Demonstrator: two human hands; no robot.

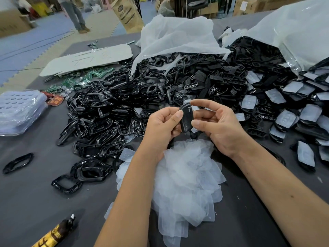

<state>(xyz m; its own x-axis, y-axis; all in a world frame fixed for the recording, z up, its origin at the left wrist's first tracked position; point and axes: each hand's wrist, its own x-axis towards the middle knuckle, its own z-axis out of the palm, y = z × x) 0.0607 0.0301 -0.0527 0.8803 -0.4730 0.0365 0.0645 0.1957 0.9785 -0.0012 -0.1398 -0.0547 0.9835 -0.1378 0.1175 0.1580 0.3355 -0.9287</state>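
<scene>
Key-fob shell (186, 120): upright between both hands, above the clear film pile (187, 184).
Left hand (162, 128): thumb pinches its left edge.
Right hand (216, 125): thumb and forefinger clamp its right side.

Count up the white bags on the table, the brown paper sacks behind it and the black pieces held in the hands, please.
White bags: 2
Brown paper sack: 1
Black piece, pinched between left hand and right hand: 1
Total: 4
</scene>
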